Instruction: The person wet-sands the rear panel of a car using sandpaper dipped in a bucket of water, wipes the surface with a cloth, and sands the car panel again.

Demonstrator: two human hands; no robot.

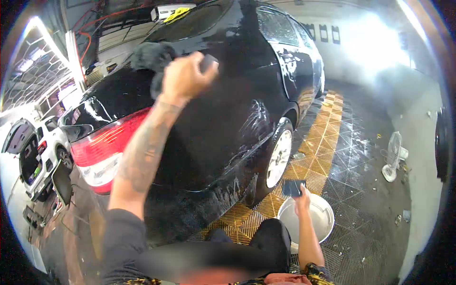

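My left hand is raised against the black car, at its rear corner above the tail light. Between its thumb and fingers is a small dark block. Just behind this hand, a dark grey, fluffy cloth-like thing rests on the car. Low on the right, my right hand grips a flat, dark rectangular pad by its edge. This pad overlaps the far rim of a white bucket in view. White soapy streaks mark the wet bodywork.
The car's rear wheel stands just beyond the bucket. Yellow and dark grating tiles cover the floor. A white fan stands by the right wall. At far left is a white car with its hatch raised.
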